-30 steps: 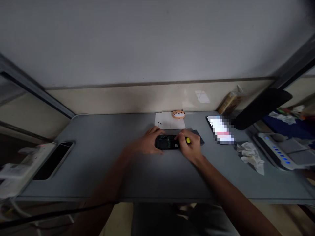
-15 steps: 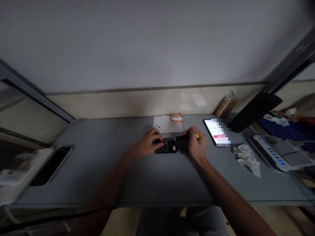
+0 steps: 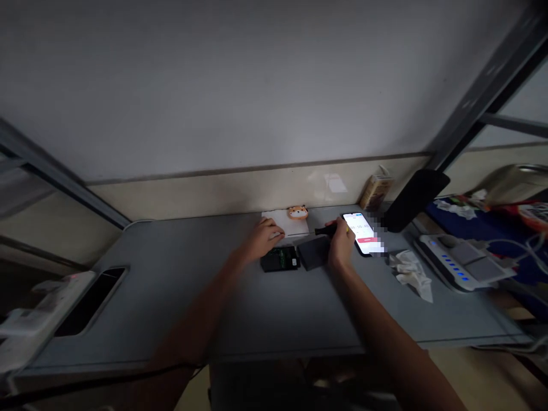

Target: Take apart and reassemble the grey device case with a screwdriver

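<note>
My left hand rests palm-down at the front edge of a white sheet of paper, holding nothing. Just below it lies an opened black electronic device with a green circuit board showing. A dark grey flat rectangular piece sits to the right of the device, apart from it. My right hand is shut on a slim black hand tool, whose tip points left. This hand is next to a smartphone with a lit screen.
A small orange-and-white animal figure stands at the back of the grey desk. To the right are a crumpled tissue, a carton, a black panel and a device with blue lights.
The grey piece has come off the black device and lies beside it. My hands have moved apart, the right one toward the phone. The view has turned left and tilted.
</note>
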The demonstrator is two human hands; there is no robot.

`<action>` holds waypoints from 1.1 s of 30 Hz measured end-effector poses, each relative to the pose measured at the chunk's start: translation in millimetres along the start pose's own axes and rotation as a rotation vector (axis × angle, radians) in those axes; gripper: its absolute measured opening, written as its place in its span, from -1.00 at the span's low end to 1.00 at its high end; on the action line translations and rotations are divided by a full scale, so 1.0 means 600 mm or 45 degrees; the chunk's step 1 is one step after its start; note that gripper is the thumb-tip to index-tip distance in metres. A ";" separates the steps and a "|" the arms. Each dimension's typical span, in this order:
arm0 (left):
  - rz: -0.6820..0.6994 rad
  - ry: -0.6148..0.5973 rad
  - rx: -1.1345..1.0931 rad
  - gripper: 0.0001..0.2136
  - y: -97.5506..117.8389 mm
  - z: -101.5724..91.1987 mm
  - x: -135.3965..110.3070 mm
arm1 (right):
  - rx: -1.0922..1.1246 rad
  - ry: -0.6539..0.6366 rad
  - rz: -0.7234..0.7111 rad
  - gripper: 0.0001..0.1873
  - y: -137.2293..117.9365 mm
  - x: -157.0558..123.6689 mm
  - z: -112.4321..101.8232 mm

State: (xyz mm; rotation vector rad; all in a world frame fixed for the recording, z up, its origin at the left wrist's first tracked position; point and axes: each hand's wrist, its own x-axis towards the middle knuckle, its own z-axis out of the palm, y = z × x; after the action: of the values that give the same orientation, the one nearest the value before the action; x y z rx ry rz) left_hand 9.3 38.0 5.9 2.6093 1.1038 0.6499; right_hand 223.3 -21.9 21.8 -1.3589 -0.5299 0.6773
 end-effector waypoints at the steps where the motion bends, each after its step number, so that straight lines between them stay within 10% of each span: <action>1: 0.006 -0.014 0.040 -0.81 0.000 0.003 0.014 | 0.050 0.033 0.070 -0.58 -0.001 0.003 0.001; 9: -0.040 -0.087 0.189 -0.84 -0.001 0.009 0.062 | 0.194 0.091 0.185 -0.68 -0.019 0.002 0.001; 20: -0.076 -0.162 -0.042 -0.47 0.067 0.022 -0.054 | 0.283 0.122 0.215 -0.74 -0.009 0.010 0.002; 33: -0.190 0.132 -0.202 -0.46 0.069 0.027 -0.064 | 0.239 0.181 0.142 -0.75 0.002 0.015 0.001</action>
State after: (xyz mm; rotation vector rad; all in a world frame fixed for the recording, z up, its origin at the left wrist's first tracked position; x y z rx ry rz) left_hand 19.2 -19.0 -4.5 2.3578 1.2103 0.8109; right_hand 229.3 -15.1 20.4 -1.2553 -0.2714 0.6976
